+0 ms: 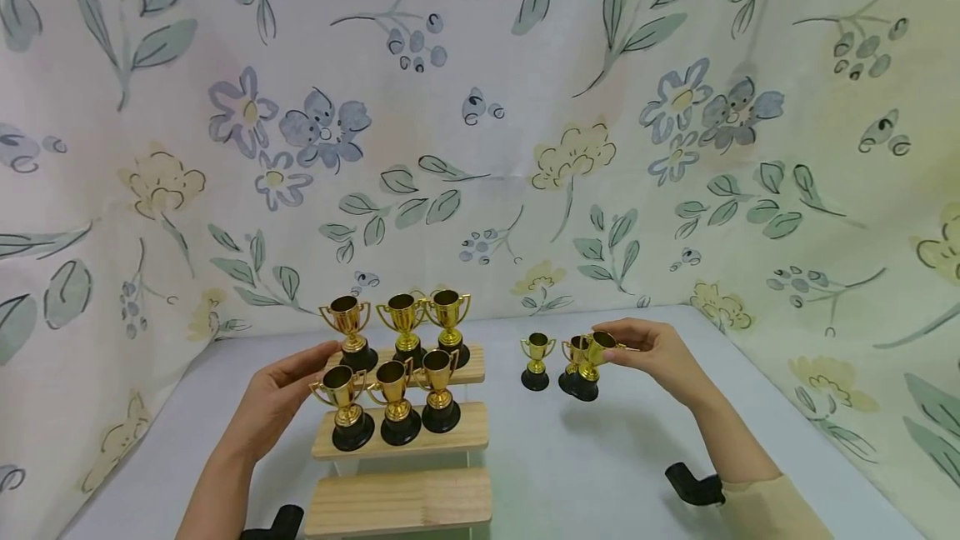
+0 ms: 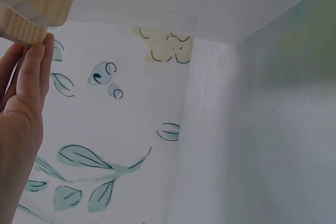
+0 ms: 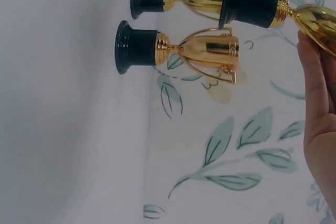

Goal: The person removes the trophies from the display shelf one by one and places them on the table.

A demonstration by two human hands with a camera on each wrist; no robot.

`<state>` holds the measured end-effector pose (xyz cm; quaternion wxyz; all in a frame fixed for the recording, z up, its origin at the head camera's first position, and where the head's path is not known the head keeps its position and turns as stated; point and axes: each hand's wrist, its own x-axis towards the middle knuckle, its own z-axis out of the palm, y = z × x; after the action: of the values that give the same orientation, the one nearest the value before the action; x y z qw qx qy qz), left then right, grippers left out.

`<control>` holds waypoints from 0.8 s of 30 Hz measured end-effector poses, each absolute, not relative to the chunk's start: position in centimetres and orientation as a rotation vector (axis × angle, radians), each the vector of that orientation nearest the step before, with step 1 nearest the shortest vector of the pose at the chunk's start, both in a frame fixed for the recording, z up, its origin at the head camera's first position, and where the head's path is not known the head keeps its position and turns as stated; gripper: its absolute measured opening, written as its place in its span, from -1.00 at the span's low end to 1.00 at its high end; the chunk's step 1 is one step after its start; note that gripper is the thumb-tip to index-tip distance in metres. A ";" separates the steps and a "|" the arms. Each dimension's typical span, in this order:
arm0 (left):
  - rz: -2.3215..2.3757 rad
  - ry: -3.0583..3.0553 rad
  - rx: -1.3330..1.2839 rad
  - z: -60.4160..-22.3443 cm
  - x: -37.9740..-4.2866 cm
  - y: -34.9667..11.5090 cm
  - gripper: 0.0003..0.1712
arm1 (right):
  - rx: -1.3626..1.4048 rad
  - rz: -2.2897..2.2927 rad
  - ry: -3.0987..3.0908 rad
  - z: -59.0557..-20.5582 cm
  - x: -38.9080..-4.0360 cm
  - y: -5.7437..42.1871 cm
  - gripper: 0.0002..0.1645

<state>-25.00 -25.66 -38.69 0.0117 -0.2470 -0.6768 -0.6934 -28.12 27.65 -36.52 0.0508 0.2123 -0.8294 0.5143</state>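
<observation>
My right hand (image 1: 663,357) pinches a small gold trophy cup (image 1: 588,375) by its upper part. Its black base hangs tilted above the table in the right wrist view. Two more trophies stand close by, one partly hidden behind the held one (image 1: 572,357) and another to its left (image 1: 536,361). My left hand (image 1: 273,402) is at the left end of a stepped wooden stand (image 1: 474,367). Nearly straight fingers (image 2: 32,72) touch the end of a board (image 2: 23,27) in the left wrist view. Three trophies (image 1: 349,332) stand on the back board and three (image 1: 394,398) on the middle one.
The lowest wooden board (image 1: 397,500) lies at the front of the stand. A white table (image 1: 547,473) spreads beneath everything. Behind it hangs a floral cloth (image 1: 480,215). Dark wrist mounts (image 1: 693,486) sit on both arms.
</observation>
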 end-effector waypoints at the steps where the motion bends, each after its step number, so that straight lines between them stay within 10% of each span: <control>1: -2.162 -2.110 -0.768 -38.7 -25.0 -25.7 -0.48 | 0.643 1.564 -2.521 -36.5 -28.2 27.9 -0.49; 24: -2.172 -2.104 -0.769 -38.7 -25.0 -25.8 -0.48 | 0.547 1.554 -2.555 -38.1 -30.6 31.6 -0.42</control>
<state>-25.03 -25.78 -38.74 0.0106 -0.2464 -0.6742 -0.6961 -30.60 31.59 -38.12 0.0509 0.1797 -0.8394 0.5104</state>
